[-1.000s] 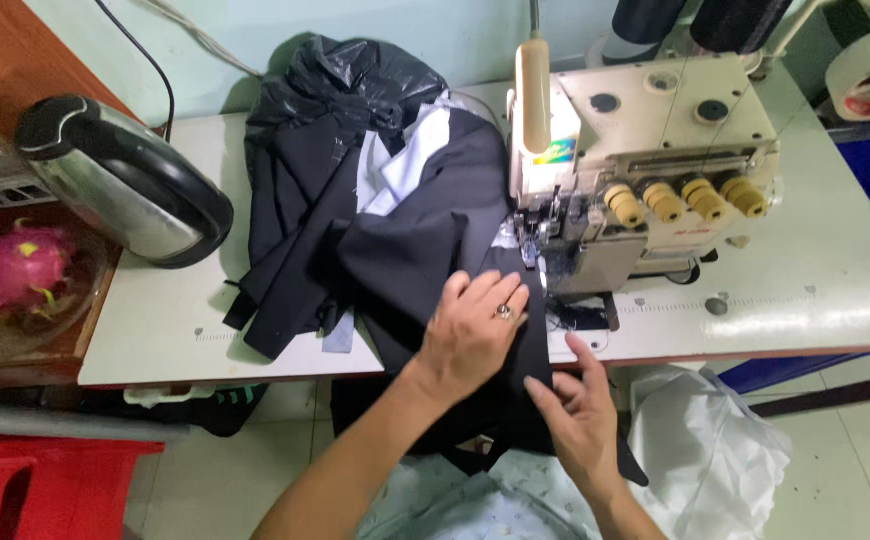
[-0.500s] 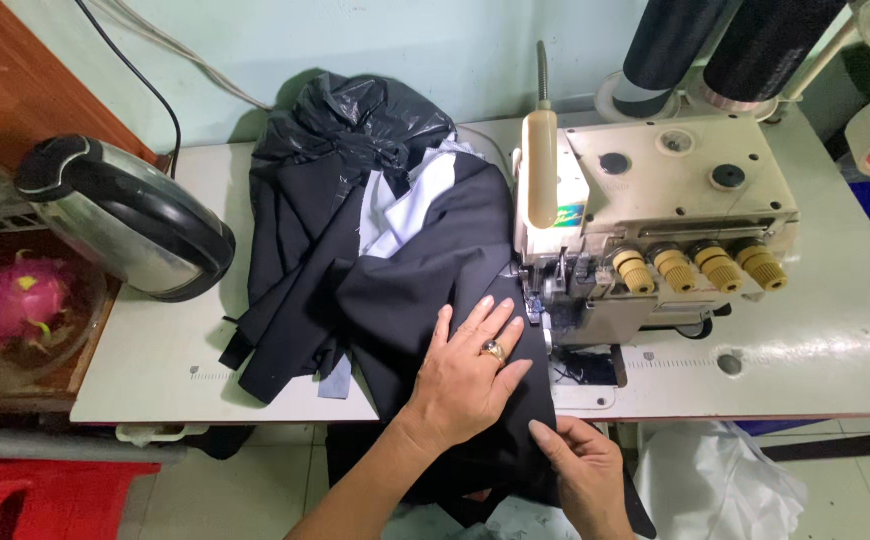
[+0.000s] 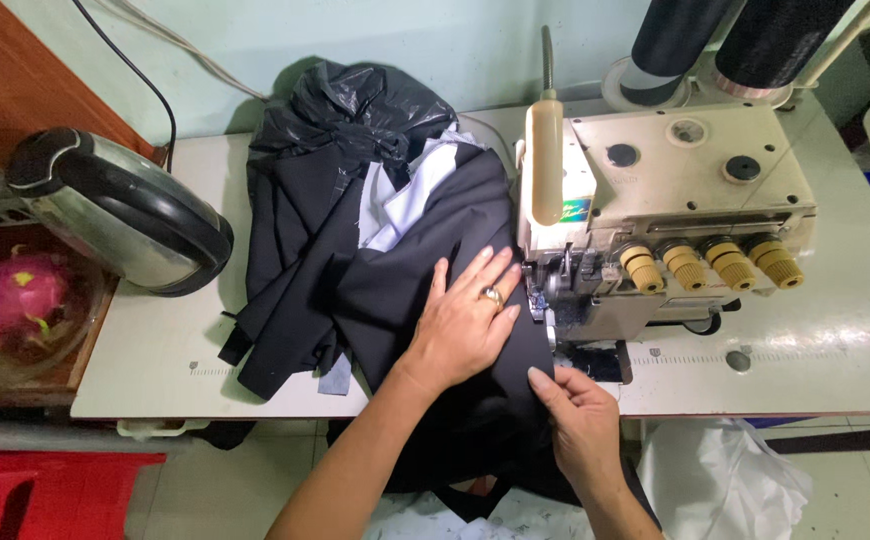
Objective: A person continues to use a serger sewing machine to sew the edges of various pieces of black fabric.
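The black fabric [image 3: 405,270] lies in a loose pile across the middle of the white sewing table [image 3: 155,350], its near edge hanging over the front of the table toward you and its right edge running up against the overlock sewing machine [image 3: 655,210]. A strip of white lining [image 3: 405,195] shows among the black folds near the top of the pile.

Your left hand [image 3: 465,320] lies flat on the fabric, palm down, fingers spread and pointing toward the machine, with a ring [image 3: 493,296] on one finger. The fingertips sit just beside the needle area at the machine's left front. Your right hand [image 3: 580,415] is lower, at the table's front edge, fingers pressed together and pinching the fabric's edge just below the machine's base.

The machine is cream coloured, with four yellow tension knobs [image 3: 715,265] in a row along its front. Behind it stand dark thread cones [image 3: 735,40]. At the back of the pile, against the wall, sits a crumpled black plastic bag [image 3: 355,105].

To the left, a steel electric kettle [image 3: 115,215] with a black handle rests at the table's left edge. Further left, a pink dragon fruit [image 3: 15,300] lies in a clear bowl on a wooden surface. A white plastic bag [image 3: 725,480] sits on the floor under the table's right side, near your right forearm.
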